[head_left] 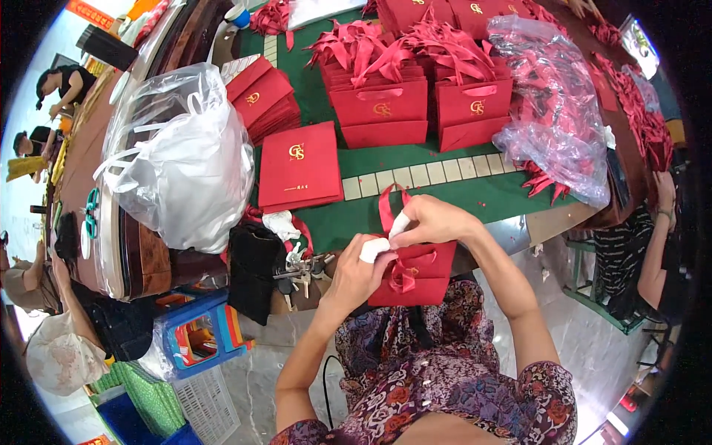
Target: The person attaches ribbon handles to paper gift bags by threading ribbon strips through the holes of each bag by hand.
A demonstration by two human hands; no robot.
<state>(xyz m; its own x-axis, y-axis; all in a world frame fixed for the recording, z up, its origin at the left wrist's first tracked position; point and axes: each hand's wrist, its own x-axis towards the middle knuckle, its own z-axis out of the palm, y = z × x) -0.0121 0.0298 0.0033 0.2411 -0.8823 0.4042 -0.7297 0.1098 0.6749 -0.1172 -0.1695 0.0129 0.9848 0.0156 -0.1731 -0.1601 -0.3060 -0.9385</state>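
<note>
A small red paper gift bag point(419, 278) rests on my lap at the table's near edge. My left hand point(356, 274) grips its left side, thumb wrapped in white tape. My right hand point(430, 221), with a taped fingertip, pinches the red ribbon handle point(386, 208) that loops up above the bag's mouth. A knotted ribbon end point(404, 278) hangs on the bag's front.
A flat stack of red bags point(299, 167) lies on the green table point(445, 194). Upright finished red bags point(415, 104) stand behind. A clear plastic sack of ribbons point(556, 119) lies right, a white plastic bag point(182, 159) left. Keys point(300, 267) lie nearby. Other people sit left and right.
</note>
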